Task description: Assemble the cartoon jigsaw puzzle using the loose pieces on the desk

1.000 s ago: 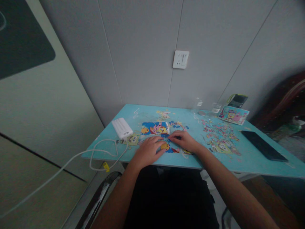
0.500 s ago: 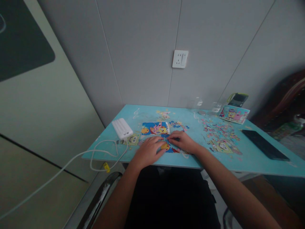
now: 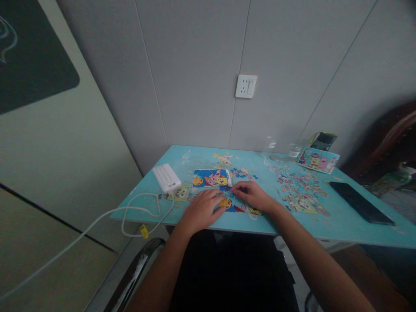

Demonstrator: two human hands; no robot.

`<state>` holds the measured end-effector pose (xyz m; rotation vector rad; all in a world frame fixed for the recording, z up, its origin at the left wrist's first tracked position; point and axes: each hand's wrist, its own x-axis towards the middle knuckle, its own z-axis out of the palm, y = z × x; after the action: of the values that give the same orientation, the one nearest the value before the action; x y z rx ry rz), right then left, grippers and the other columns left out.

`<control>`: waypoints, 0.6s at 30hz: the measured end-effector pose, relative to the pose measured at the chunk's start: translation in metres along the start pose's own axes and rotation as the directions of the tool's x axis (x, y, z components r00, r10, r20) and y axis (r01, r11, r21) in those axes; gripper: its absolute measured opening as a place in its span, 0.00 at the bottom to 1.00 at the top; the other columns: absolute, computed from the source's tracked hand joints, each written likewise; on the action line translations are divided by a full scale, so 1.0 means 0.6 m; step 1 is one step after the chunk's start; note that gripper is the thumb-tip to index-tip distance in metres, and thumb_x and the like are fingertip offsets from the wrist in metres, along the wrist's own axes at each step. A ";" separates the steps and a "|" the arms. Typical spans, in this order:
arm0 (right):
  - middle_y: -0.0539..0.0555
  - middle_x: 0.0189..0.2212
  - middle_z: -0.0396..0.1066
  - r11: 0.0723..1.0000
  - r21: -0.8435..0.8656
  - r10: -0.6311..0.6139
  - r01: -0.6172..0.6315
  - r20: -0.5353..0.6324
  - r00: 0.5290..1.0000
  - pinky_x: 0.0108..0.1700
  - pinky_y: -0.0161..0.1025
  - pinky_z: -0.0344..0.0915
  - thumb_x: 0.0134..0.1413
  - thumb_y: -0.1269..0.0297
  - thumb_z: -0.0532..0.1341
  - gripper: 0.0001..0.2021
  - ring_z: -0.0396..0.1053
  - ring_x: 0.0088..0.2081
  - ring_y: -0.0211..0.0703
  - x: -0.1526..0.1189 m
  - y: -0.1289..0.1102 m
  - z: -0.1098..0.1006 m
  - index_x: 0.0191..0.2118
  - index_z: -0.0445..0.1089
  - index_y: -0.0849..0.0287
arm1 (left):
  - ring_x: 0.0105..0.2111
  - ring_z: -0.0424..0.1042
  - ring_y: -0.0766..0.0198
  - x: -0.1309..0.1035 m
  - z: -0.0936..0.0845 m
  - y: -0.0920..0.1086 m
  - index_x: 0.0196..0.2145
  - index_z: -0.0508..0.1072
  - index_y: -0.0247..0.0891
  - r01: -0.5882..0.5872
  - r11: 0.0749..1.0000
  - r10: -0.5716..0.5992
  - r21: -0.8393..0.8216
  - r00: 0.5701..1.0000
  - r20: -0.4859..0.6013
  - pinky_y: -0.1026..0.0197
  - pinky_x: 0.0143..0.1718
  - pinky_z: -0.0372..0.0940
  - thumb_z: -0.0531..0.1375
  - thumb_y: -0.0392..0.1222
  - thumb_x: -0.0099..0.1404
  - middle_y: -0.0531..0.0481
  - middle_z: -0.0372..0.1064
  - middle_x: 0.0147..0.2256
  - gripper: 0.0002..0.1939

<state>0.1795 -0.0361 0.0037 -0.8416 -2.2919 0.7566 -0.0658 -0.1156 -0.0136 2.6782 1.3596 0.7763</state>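
Over the left part of a partly joined puzzle (image 3: 230, 205) near the table's front edge lies my left hand (image 3: 204, 209), its fingers spread and nothing visible in them. My right hand (image 3: 248, 193) is at the puzzle's upper edge, thumb and forefinger pinched together by a blue piece (image 3: 232, 194); whether the piece is between the fingertips is too small to tell. Just behind the hands is a picture card (image 3: 212, 178) with cartoon figures on blue. Loose blue and yellow pieces (image 3: 242, 173) lie to the right of the card.
On the blue table (image 3: 341, 229), a white power bank (image 3: 167, 178) with a cable sits left. Many loose pieces (image 3: 300, 186) spread at right, beside a black tablet-like slab (image 3: 360, 203). Behind stand clear jars (image 3: 294, 151) and a leaning picture card (image 3: 318, 160).
The view has tilted up slightly, so the table sits lower. My right hand's fingertips have shifted slightly right, and my left hand has barely moved.
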 end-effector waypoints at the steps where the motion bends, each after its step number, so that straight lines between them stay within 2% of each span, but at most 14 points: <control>1: 0.55 0.39 0.80 1.000 0.000 0.001 -0.001 0.014 1.000 0.45 0.42 0.70 0.66 0.60 0.60 0.11 0.76 0.40 0.46 -0.001 0.003 -0.001 0.43 0.78 0.58 | 0.58 0.67 0.52 0.000 0.000 0.000 0.56 0.74 0.45 -0.001 1.000 0.001 -0.002 1.000 0.001 0.46 0.62 0.61 0.55 0.54 0.75 0.45 0.69 0.58 0.18; 5: 0.55 0.38 0.79 1.000 -0.016 -0.009 0.009 0.041 0.999 0.44 0.42 0.69 0.65 0.61 0.61 0.10 0.75 0.39 0.46 -0.003 0.009 0.001 0.43 0.78 0.58 | 0.58 0.67 0.52 0.000 0.000 0.000 0.55 0.74 0.45 -0.001 1.000 0.001 -0.005 1.000 0.005 0.46 0.62 0.60 0.55 0.53 0.75 0.45 0.69 0.57 0.17; 11: 0.56 0.39 0.80 0.997 -0.063 -0.034 0.035 0.016 0.999 0.48 0.44 0.68 0.63 0.64 0.62 0.08 0.74 0.42 0.47 0.004 0.004 0.009 0.43 0.79 0.57 | 0.58 0.67 0.52 0.001 -0.001 0.001 0.54 0.74 0.44 -0.002 1.000 0.002 -0.009 1.000 0.008 0.46 0.61 0.61 0.55 0.52 0.75 0.45 0.69 0.56 0.17; 18: 0.55 0.37 0.79 0.996 -0.082 -0.035 0.034 -0.006 0.999 0.44 0.41 0.67 0.61 0.66 0.63 0.09 0.74 0.39 0.46 0.001 -0.002 0.009 0.44 0.79 0.56 | 0.58 0.67 0.52 0.001 0.000 0.000 0.55 0.74 0.45 0.002 1.000 -0.002 -0.020 1.000 -0.003 0.45 0.61 0.61 0.55 0.52 0.75 0.44 0.69 0.57 0.17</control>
<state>0.1748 -0.0380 0.0009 -0.8380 -2.3383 0.6474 -0.0655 -0.1150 -0.0136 2.6610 1.3482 0.7892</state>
